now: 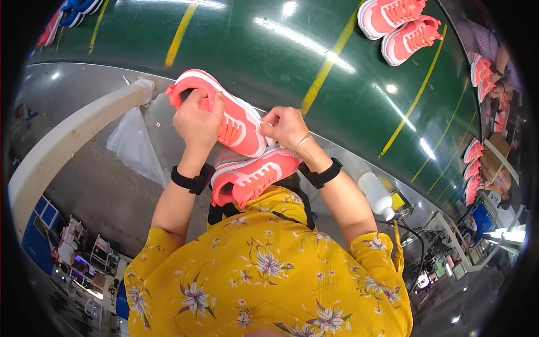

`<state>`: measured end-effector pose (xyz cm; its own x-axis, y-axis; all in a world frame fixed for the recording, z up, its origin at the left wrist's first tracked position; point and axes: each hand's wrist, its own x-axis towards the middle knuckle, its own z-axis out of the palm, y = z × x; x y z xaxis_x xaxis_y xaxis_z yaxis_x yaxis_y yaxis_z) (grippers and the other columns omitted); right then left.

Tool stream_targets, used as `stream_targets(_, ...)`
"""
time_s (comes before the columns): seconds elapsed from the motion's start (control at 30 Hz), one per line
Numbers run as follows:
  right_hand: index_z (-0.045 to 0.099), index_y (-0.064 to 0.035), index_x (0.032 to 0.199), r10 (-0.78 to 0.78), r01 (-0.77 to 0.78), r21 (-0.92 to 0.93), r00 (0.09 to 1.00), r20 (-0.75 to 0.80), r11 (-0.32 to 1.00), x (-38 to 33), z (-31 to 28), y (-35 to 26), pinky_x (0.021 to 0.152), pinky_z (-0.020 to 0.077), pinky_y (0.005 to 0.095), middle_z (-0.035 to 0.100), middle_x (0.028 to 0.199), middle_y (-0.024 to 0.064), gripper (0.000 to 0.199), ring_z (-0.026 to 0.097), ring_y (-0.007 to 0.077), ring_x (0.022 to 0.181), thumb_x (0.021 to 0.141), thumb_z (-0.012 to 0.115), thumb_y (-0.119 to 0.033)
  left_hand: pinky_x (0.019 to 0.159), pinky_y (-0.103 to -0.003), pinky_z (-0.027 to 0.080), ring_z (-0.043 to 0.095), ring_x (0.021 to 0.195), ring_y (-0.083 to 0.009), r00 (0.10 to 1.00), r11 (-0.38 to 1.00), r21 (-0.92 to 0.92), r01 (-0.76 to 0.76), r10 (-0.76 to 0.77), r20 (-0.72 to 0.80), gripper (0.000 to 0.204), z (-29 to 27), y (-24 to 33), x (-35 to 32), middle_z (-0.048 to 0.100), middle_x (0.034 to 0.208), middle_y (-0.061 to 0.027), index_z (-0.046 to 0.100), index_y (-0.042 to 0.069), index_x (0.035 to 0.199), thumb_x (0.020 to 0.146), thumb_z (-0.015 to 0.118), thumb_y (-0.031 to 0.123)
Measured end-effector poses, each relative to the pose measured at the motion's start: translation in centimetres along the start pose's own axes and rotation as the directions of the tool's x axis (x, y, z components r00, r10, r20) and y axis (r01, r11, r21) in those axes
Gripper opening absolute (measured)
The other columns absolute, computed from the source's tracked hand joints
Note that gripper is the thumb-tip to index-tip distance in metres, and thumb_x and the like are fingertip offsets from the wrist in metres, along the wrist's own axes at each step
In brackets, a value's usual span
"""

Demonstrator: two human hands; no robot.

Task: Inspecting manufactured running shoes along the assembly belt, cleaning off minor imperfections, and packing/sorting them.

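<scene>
My left hand (199,119) grips a coral running sneaker (238,126) with a white sole, its fingers inside the ankle opening and its thumb outside. The shoe is tilted, its toe pointing to my right. At that toe my right hand (287,128) is closed in a pinch on a small white wad (268,133), perhaps cloth; the fingers hide most of it. Just below, closer to my body, a second coral sneaker (255,180) lies at my lap with its laces up. Whether the two shoes touch is hard to tell.
A green conveyor belt (236,42) with yellow cross lines runs beyond my hands. More coral sneakers (412,39) sit on it at far right. A white squeeze bottle (375,194) stands right, a beige curved bar (73,137) and a clear plastic bag (135,143) left.
</scene>
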<state>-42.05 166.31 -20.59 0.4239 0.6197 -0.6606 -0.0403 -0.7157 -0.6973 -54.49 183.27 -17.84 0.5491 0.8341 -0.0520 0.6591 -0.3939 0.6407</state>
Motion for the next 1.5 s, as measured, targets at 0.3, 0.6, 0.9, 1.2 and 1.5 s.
stream_targets(0.3,0.071,0.0013,0.089,0.079,-0.064,0.191,0.994,-0.076,0.98,-3.4,-0.3,3.3,0.064,0.0536,0.0277,0.071,0.076,0.0092,0.02,0.067,0.0123,0.069,0.077,0.078,-0.013,0.066,-0.039,0.051,0.067,0.068,-0.0308,1.0,0.996,-0.085,0.024,-0.022,0.019,0.028,-1.0,-0.7,-0.2,0.068,0.073,-0.0136,0.068,0.004,0.085,0.08,0.076,0.03)
stream_targets(0.6,0.066,0.0003,0.105,0.169,-0.001,0.759,0.975,-0.144,0.651,-10.7,-3.5,8.3,0.066,0.0516,0.0247,0.07,0.09,0.0046,0.018,0.065,0.0093,0.077,0.09,0.07,-0.01,0.068,-0.033,0.05,0.062,0.067,-0.0171,0.998,0.97,-0.235,0.055,-0.049,0.029,0.031,-1.8,-1.6,-0.9,0.068,0.075,-0.01,0.067,-0.001,0.086,0.083,0.076,0.029)
stream_targets(0.9,0.064,-0.0006,0.11,0.18,-0.027,0.933,0.983,-0.041,0.359,-12.2,1.2,12.2,0.073,0.0542,0.0261,0.07,0.099,0.006,0.022,0.067,0.0132,0.083,0.091,0.07,-0.012,0.065,-0.027,0.046,0.055,0.068,-0.0091,0.969,0.862,-0.473,0.183,-0.238,-0.058,0.025,-2.9,-5.5,-2.5,0.063,0.076,-0.0003,0.064,0.0,0.08,0.083,0.078,0.02)
stream_targets(1.2,0.063,0.0005,0.11,0.005,-0.011,0.945,1.0,0.01,0.328,-11.4,2.4,8.8,0.072,0.055,0.0283,0.068,0.095,0.0063,0.023,0.067,0.0148,0.079,0.092,0.069,-0.013,0.062,-0.023,0.046,0.055,0.07,-0.0052,0.982,0.658,-0.74,0.136,-0.191,0.01,0.018,-8.4,3.0,-0.9,0.062,0.08,0.0017,0.063,0.002,0.082,0.085,0.077,0.013)
stream_targets(1.5,0.062,-0.0019,0.111,0.253,0.344,0.925,0.891,-0.377,0.164,-19.6,0.7,16.1,0.066,0.0523,0.0246,0.067,0.093,0.0045,0.023,0.066,0.0121,0.076,0.093,0.068,-0.015,0.06,-0.021,0.044,0.056,0.067,-0.0045,0.882,0.88,-0.476,0.016,0.211,0.42,0.024,2.5,13.1,-7.1,0.061,0.074,0.0022,0.066,0.002,0.079,0.083,0.078,0.022)
